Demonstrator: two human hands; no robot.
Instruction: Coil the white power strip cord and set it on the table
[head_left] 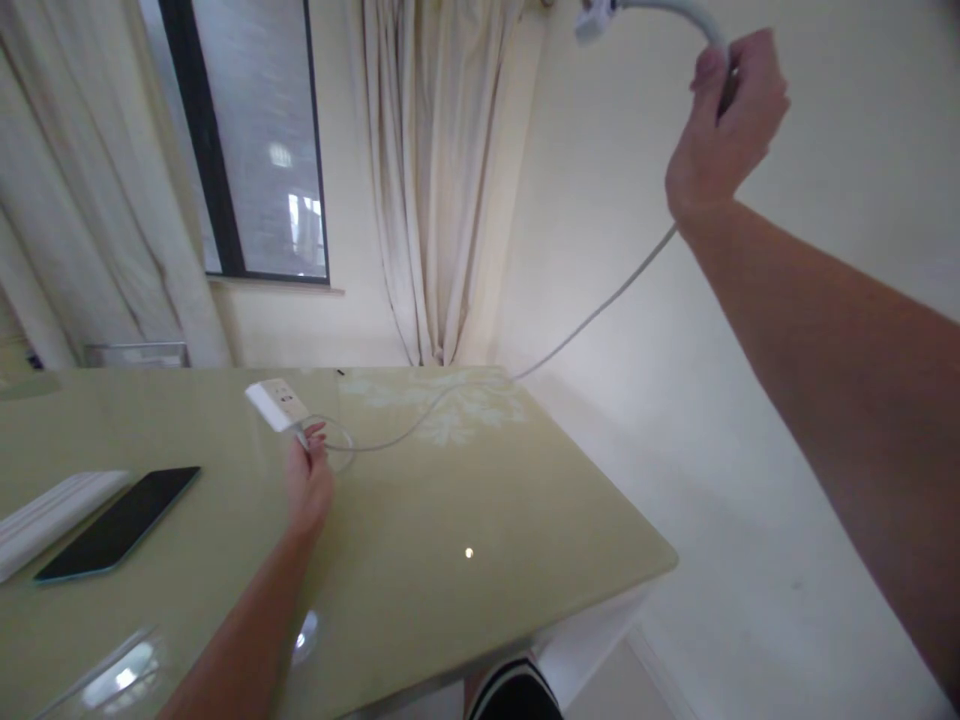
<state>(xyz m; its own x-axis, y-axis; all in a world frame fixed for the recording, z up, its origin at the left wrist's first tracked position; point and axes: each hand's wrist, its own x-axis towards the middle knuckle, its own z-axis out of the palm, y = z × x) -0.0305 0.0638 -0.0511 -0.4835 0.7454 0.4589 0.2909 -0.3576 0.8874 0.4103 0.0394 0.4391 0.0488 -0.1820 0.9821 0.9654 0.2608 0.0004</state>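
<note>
Right hand (pixel 724 120) fingers closed round raised cable (pixel 600 305); left hand (pixel 309 480) fingers pinching cable beside power strip (pixel 276 403).

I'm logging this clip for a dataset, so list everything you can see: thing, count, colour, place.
power strip: 1, white, far left part of the table, at the left hand's fingers
cable: 1, pale grey, runs from the power strip across the table and up to the raised right hand
plug end: 1, white, top edge of the picture, just past the right hand
phone: 1, black, screen dark, left side of the table
keyboard-like slab: 1, white, left edge, beside the phone
table: 1, glossy yellow-green with a pale flower print
curtains: 2, cream, either side of the window
window: 1, dark frame, back wall
left hand: 1, on the table, fingers pinching the cable by the power strip
right hand: 1, raised, closed around the cable
</note>
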